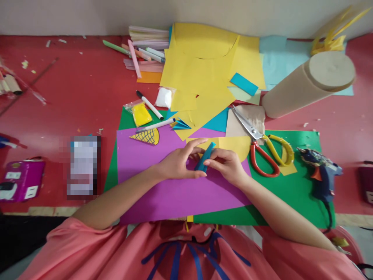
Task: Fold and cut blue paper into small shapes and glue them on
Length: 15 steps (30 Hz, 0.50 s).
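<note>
A narrow folded strip of blue paper is held upright at a tilt between my hands, above the purple sheet. My right hand pinches its right side between thumb and fingers. From the left, my left hand curves around the strip, thumb at its lower end and index finger reaching past its top; some of its fingers are hidden behind. Just beyond the hands lies a piece of yellow paper. To the left of them rests a yellow paper cone shape with dark grid lines, near a small folded blue piece.
Red-and-yellow-handled scissors lie open at right, beside a glue gun on green paper. A beige cylinder leans behind. Yellow sheets, markers, clay packets and a blurred phone surround the workspace.
</note>
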### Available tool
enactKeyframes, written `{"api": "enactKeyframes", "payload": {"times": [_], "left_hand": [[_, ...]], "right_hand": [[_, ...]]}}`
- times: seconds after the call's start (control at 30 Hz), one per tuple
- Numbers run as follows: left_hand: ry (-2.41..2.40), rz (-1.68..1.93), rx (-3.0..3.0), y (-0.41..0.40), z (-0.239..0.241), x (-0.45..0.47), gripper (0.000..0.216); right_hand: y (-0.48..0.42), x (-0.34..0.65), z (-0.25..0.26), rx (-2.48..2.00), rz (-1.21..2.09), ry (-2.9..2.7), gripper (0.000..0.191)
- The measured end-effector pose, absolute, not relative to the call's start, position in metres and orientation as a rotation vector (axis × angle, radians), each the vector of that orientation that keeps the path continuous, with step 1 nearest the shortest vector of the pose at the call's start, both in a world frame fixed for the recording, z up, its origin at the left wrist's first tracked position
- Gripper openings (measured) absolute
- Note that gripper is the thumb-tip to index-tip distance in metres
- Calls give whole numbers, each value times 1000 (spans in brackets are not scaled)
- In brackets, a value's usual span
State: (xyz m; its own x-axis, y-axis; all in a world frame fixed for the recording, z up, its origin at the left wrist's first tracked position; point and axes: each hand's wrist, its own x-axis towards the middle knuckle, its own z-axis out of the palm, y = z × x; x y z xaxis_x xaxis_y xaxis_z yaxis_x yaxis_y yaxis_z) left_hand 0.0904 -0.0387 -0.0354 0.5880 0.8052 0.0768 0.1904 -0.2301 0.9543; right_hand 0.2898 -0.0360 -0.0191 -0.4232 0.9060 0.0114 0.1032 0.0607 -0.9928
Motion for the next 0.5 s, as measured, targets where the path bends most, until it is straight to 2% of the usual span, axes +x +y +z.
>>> {"api": "enactKeyframes", "payload": {"times": [0.2, 0.37, 0.5], "left_hand": [[822, 795, 1753, -38, -37, 90, 70], [950, 891, 1500, -32, -37, 88, 56], [1031, 937, 1363, -27, -37, 89, 44]], "right_hand": [[-36, 291, -17, -1076, 1430, -1664, 36], [-33, 293, -19, -1129, 1421, -1570, 35], [-32, 295, -24, -1200, 1462, -1485, 27]]}}
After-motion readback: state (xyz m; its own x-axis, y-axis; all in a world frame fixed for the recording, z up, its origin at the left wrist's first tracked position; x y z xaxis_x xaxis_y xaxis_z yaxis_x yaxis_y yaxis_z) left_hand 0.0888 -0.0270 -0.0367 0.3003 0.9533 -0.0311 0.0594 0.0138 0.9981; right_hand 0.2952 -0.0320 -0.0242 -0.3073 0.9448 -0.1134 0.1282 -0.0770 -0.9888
